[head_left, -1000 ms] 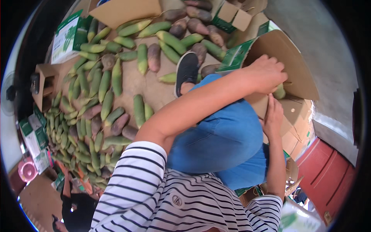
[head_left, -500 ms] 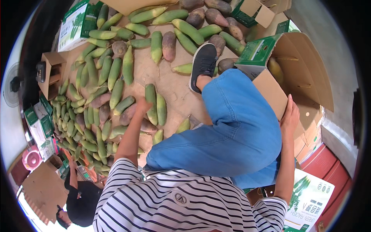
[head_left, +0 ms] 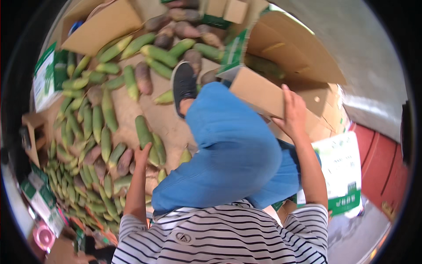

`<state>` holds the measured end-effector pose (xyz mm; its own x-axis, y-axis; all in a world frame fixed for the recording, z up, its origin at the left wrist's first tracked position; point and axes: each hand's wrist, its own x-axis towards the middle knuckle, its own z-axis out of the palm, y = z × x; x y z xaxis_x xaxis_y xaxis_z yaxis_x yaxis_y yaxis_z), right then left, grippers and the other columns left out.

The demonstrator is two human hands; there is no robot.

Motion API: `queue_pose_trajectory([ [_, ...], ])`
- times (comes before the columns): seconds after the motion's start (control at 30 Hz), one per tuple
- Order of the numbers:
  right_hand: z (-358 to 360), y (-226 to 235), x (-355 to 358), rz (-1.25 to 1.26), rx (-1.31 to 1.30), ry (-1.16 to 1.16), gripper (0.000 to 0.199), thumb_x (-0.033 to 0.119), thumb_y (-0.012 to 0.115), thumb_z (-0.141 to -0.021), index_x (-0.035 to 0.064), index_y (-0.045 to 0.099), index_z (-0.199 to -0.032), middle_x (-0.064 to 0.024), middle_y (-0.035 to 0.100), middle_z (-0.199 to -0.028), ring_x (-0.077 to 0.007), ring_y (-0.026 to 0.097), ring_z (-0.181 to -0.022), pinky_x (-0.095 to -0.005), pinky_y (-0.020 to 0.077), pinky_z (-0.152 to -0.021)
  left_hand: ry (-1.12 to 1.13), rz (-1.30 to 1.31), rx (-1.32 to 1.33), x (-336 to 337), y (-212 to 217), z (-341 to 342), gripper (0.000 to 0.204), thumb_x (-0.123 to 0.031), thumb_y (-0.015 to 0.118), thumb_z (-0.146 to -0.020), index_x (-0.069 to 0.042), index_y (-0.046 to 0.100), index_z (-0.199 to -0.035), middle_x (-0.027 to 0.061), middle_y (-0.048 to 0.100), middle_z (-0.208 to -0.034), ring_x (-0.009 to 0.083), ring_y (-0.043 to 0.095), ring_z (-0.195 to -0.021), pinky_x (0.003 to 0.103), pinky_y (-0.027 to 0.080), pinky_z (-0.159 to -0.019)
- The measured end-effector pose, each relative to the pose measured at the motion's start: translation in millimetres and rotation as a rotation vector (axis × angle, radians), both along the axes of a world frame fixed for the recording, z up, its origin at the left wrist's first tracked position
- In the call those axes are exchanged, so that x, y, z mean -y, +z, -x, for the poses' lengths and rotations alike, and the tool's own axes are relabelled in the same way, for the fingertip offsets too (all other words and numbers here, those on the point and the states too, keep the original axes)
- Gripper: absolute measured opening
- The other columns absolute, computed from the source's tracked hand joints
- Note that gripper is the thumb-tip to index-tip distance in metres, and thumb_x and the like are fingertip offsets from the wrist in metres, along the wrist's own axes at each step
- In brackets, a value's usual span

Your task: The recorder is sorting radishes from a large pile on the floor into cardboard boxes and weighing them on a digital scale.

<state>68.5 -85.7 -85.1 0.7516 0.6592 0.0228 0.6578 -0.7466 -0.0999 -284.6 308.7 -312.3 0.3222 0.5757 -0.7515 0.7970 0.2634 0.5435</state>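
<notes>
My left hand point(head_left: 141, 157) is closed around the lower end of a green radish point(head_left: 142, 130), which lies at a slant. Another green radish point(head_left: 159, 148) is right beside it, partly under the fingers. On the right, my right hand point(head_left: 293, 115) grips the flap point(head_left: 259, 90) of an open cardboard box point(head_left: 299, 50), fingers on its upper face and thumb below. The box leans on its side and its inside is in shade; a dull greenish shape shows in there.
Many green radishes point(head_left: 94, 123) and several purplish ones point(head_left: 143, 78) cover the floor to the left and far side. Other boxes stand at the far left point(head_left: 45, 79) and top point(head_left: 105, 26). My bent leg point(head_left: 233, 145) and shoe point(head_left: 184, 86) lie between my hands. A printed box point(head_left: 334, 171) is right.
The view has turned, so the scene sits further left. My left hand has come onto the radish and closed at its lower end. My right hand has moved along the box flap.
</notes>
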Motion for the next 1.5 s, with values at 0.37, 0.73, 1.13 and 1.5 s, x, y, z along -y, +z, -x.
queue_pose_trajectory([
  [0.37, -3.7, 7.0, 10.0, -0.051, -0.023, 0.003, 0.107, 0.024, 0.087, -0.056, 0.0119, 0.029, -0.145, -0.0161, 0.049, -0.118, -0.0338, 0.048, -0.11, -0.0444, 0.0379, -0.095, -0.78, -0.729, 0.775, 43.4, 232.9, -231.0, 0.065, -0.007, 0.073, -0.069, 0.0, 0.049, -0.129, 0.0158, 0.054, -0.118, 0.029, 0.054, -0.109, 0.036, 0.042, -0.094],
  [0.73, 16.8, 99.8, 110.4, -0.287, 0.216, -0.709, 0.085, 0.033, 0.078, -0.073, 0.0005, 0.036, -0.14, -0.0258, 0.04, -0.14, -0.0364, 0.042, -0.129, -0.0424, 0.035, -0.107, -1.51, -0.915, 1.021, 159.2, 244.4, -386.1, 0.057, -0.037, 0.071, -0.077, -0.002, 0.056, -0.12, 0.0184, 0.058, -0.113, 0.0345, 0.054, -0.108, 0.042, 0.044, -0.091],
  [1.13, 30.5, -11.8, 316.5, -0.285, -0.086, -1.423, 0.045, 0.04, 0.066, -0.083, -0.0048, 0.068, -0.088, -0.0279, 0.066, -0.082, -0.0378, 0.067, -0.081, -0.0439, 0.0495, -0.075, -1.687, -0.914, 0.992, 166.4, 216.5, -380.0, 0.037, -0.029, 0.078, -0.066, -0.007, 0.054, -0.084, 0.0091, 0.057, -0.078, 0.0292, 0.059, -0.079, 0.041, 0.044, -0.068],
  [1.5, -163.7, 100.3, 162.2, -0.2, 0.367, -0.67, 0.041, 0.036, 0.05, -0.094, 0.0022, 0.062, -0.115, -0.0182, 0.063, -0.114, -0.0343, 0.062, -0.1, -0.0407, 0.0478, -0.087, -1.613, -0.943, 1.06, 176.3, 216.9, -383.1, 0.033, -0.023, 0.079, -0.064, -0.009, 0.055, -0.082, 0.0067, 0.058, -0.078, 0.0254, 0.059, -0.079, 0.038, 0.044, -0.068],
])
